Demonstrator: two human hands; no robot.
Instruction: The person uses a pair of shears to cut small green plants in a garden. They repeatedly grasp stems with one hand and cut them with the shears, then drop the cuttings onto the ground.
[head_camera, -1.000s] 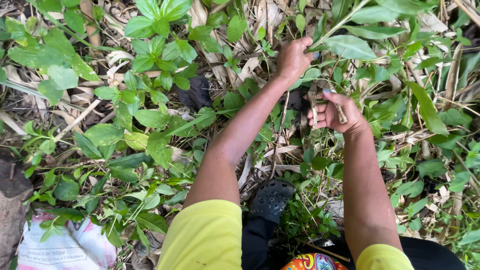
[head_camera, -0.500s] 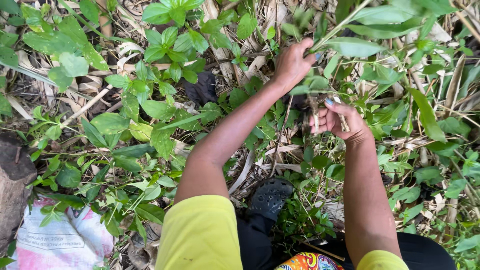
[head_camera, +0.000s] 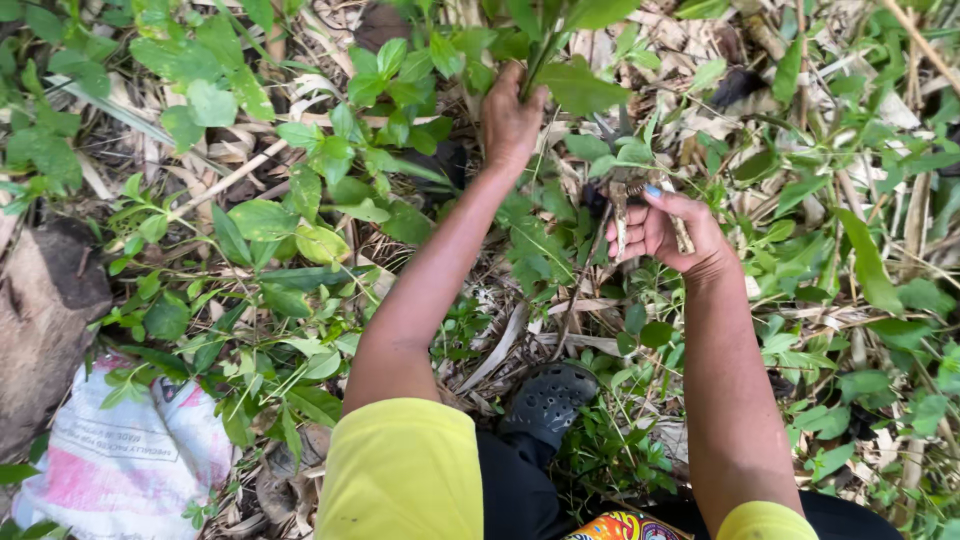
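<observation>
The thin green leafy stem stands at twelve o'clock of the view, its long axis near upright, tip leaning toward one o'clock; the left hand has slid higher up it since a moment ago and grips it fast. At three o'clock of that hand, the right hand has turned the worn pale-handled pruning shears so the blades point up at the stem, fingers wrapped round the spread handles. Below, at six o'clock, sits a black perforated rubber clog.

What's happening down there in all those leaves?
A person in yellow sleeves crouches over leafy ground plants. The left hand grips a green stem, holding it up. The right hand holds a pair of pruning shears with pale handles, blades pointing toward the stem's lower part. A black perforated shoe rests on dry leaves below, and a white woven sack lies to the left.
</observation>
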